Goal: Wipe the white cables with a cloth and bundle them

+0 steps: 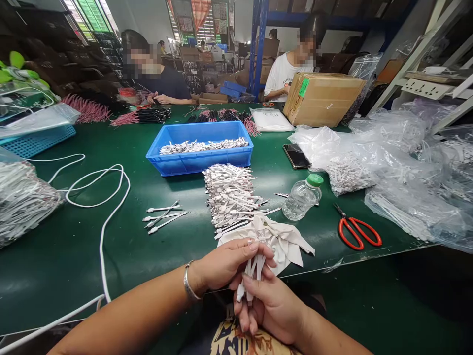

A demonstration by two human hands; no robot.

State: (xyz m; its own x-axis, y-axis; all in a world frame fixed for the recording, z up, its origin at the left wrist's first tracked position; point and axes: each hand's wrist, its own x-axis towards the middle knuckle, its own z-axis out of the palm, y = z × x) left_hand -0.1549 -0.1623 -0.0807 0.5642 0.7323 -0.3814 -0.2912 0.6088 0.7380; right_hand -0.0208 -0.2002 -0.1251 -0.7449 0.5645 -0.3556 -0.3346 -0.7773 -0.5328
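My left hand (227, 264), with a silver bangle (189, 281) on the wrist, and my right hand (269, 310) together grip a small bundle of white cables (253, 271) over the table's front edge. Their connector ends stick out below my fingers. Just beyond my hands, a crumpled white cloth (275, 241) lies on the green table (74, 256). Behind it stands a long heap of white cables with metal connectors (229, 195). Several loose cables (164, 217) lie to its left.
A blue tray (199, 165) holds more cables. Nearby are a plastic water bottle (302, 197), red-handled scissors (358, 232), a phone (296, 156), plastic bags of cables (406, 182), a long white cable (101, 236) and a cardboard box (321, 98). Two co-workers sit across the table.
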